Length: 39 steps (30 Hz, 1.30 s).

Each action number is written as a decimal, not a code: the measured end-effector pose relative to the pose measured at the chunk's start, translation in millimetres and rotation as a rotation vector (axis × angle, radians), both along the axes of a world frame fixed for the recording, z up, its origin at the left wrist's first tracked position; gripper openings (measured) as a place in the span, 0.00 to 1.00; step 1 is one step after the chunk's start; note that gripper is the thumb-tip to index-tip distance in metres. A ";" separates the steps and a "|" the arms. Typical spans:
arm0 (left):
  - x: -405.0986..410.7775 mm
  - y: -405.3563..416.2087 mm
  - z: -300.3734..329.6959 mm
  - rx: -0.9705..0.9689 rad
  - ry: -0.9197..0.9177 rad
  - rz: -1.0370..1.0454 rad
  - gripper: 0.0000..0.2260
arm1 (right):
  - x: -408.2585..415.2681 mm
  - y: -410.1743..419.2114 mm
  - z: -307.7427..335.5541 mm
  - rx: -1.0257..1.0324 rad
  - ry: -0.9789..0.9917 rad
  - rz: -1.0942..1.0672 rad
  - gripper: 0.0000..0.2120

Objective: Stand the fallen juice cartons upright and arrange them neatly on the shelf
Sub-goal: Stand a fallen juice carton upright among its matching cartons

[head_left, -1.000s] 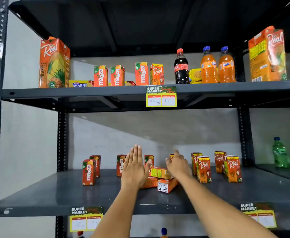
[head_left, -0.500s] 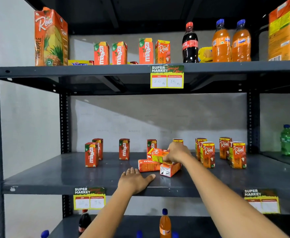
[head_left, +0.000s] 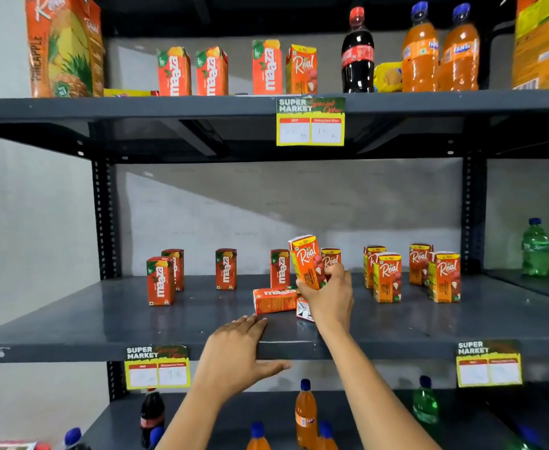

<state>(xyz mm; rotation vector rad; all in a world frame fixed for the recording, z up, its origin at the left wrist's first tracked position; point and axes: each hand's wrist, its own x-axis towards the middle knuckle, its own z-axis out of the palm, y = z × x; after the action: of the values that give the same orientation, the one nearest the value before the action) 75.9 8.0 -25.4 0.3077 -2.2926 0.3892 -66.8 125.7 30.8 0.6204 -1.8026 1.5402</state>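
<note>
My right hand (head_left: pixel 330 295) grips a small orange Real litchi carton (head_left: pixel 306 259), lifted nearly upright and tilted a little left above the middle shelf (head_left: pixel 104 319). Beneath it a red Maaza carton (head_left: pixel 274 300) lies on its side, and another fallen carton (head_left: pixel 304 309) shows only its white end behind my wrist. My left hand (head_left: pixel 240 349) rests flat on the shelf's front edge, holding nothing. Several Maaza cartons (head_left: pixel 160 280) stand upright to the left, several Real cartons (head_left: pixel 386 277) to the right, one (head_left: pixel 330 258) just behind my right hand.
The upper shelf (head_left: pixel 169 105) carries a tall pineapple carton (head_left: pixel 63 47), small cartons and soda bottles (head_left: pixel 357 50). Green bottles (head_left: pixel 535 248) stand on the neighbouring shelf to the right. More bottles (head_left: pixel 305 414) stand on the shelf below. Yellow price tags (head_left: pixel 310 121) hang from the shelf edges.
My right hand has picked a fallen Real carton off the pile and raised it upright. My left hand came down from the cartons to the shelf's front edge. The view moved closer.
</note>
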 end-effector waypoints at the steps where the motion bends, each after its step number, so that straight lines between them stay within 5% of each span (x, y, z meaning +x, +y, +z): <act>1: 3.6 -2.5 5.0 -0.031 0.007 -0.002 0.35 | -0.1 -0.2 7.3 -0.013 0.006 0.013 0.24; 7: -1.2 -1.2 47.8 -0.021 0.190 0.027 0.22 | 2.5 -6.9 55.6 -0.098 0.055 0.052 0.24; 15: -1.9 -9.9 42.2 -0.009 0.201 0.040 0.22 | -1.0 -15.7 47.3 -0.077 0.068 0.048 0.28; 20: -4.1 -10.4 27.8 0.014 0.184 0.031 0.22 | -16.7 -6.1 38.3 -0.243 -0.029 -0.036 0.26; 29: -5.2 -10.6 -9.0 0.062 0.122 0.053 0.22 | -62.6 4.5 7.9 0.120 -0.403 -0.087 0.23; 39: -9.3 -13.5 -29.9 0.077 0.112 0.068 0.23 | -56.6 1.9 -14.3 0.275 -0.426 -0.120 0.23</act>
<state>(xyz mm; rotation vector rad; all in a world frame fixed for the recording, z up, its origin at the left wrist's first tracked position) 66.7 -5.5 -55.3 0.4365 -2.1952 0.3099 -123.4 127.6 16.5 0.3114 -2.3530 1.4302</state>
